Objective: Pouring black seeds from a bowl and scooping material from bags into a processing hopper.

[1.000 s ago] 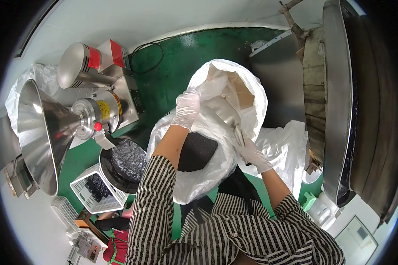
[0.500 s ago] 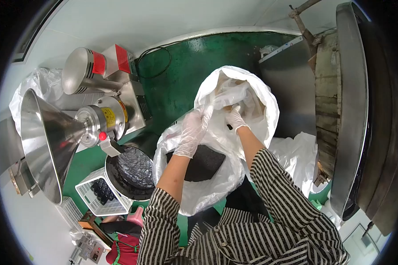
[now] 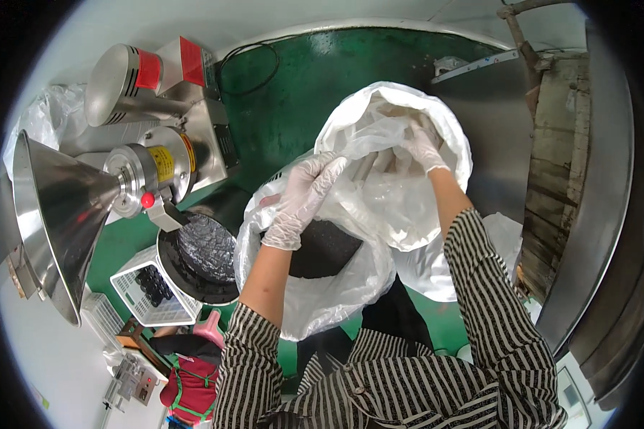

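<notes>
My left hand, in a thin clear glove, pinches the edge of a translucent plastic liner where two open sacks meet. Below it, the nearer white sack stands open with a dark, fine-looking material inside. My right hand, gloved too, reaches into the mouth of the farther white sack and has its fingers closed on the gathered liner. That liner is stretched between both hands. Pale folds show inside the farther sack; its bottom is hidden.
At left stands a steel machine with a wide funnel. Beside it are a round black tub and a white crate with black items. A person in red is at lower left. Large metal equipment borders the right.
My right hand has moved right and farther out, drawing the liner wider across the far sack. My left hand keeps hold of the edge. The whole view has shifted slightly.
</notes>
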`<state>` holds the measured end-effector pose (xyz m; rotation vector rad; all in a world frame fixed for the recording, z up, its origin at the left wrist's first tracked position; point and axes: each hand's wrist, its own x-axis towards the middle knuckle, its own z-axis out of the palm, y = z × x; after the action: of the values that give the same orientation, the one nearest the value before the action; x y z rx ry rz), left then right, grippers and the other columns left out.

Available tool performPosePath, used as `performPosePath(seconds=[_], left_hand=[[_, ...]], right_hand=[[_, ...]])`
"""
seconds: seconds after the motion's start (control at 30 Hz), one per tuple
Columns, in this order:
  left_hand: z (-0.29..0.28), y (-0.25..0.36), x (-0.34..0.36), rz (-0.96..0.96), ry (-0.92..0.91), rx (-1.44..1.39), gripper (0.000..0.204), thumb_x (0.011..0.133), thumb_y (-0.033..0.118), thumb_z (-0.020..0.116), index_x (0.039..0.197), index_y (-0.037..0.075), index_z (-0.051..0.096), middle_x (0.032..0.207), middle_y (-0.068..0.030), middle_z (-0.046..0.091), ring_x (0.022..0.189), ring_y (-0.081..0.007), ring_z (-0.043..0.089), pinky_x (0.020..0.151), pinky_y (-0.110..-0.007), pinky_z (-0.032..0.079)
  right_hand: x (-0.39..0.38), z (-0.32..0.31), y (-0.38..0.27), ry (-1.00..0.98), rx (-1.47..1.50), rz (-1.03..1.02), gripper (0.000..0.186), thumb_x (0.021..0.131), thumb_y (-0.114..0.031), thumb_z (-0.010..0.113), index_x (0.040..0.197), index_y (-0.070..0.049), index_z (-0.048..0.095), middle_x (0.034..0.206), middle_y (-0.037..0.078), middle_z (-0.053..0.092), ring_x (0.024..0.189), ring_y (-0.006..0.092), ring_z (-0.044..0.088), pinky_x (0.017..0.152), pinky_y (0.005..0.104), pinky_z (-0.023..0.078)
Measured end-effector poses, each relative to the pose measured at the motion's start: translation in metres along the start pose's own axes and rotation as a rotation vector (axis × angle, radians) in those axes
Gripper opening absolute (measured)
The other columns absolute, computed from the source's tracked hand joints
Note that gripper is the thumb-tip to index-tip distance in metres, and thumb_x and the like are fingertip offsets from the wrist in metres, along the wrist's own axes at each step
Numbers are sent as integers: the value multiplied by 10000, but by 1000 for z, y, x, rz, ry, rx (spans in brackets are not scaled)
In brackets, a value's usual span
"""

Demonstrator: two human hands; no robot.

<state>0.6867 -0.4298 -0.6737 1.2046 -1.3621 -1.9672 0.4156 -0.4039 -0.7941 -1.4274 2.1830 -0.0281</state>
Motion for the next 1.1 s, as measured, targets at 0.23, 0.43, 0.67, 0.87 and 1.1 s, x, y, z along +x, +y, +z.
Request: performPosePath(seconds=[0.23,0.43,0.67,0.87,1.1], left_hand=[[-36,8,0,-237,117,-300,168,853,151,504,939,12,543,844,-13,560,752,-69,514,707,-200,423],[-35,-4,17,-153,154,-278,201,865,210,496,966,47,555,798,31,534,669,-39,464,635,-148,386],[-31,-8,39,30,102,-189,216,866,237,497,974,60,558,841,66,519,744,-17,430,680,-165,376],[-45,-11,91,242,238,-89,224,858,227,509,933,24,569,760,57,528,631,-13,402,577,-160,367],[-91,-103,164,-50,428,449,310,731,214,620,955,10,556,658,-87,555,700,-246,574,655,-306,444]], right_hand=[[-87,-18,-6,-337,856,175,370,812,-248,534,1100,-21,485,930,124,552,856,190,510,791,289,396],[-133,-72,28,-136,307,23,399,788,-237,578,1091,1,478,991,174,539,899,240,520,817,310,392],[-101,-110,1,146,1019,15,171,857,-153,507,916,3,541,872,14,539,786,88,461,741,212,387],[-42,-141,0,330,624,-161,265,840,-240,537,716,-7,560,633,-37,496,590,43,395,535,199,355],[83,-117,43,-209,136,355,609,676,-510,582,836,76,609,767,136,617,674,190,586,622,303,438]])
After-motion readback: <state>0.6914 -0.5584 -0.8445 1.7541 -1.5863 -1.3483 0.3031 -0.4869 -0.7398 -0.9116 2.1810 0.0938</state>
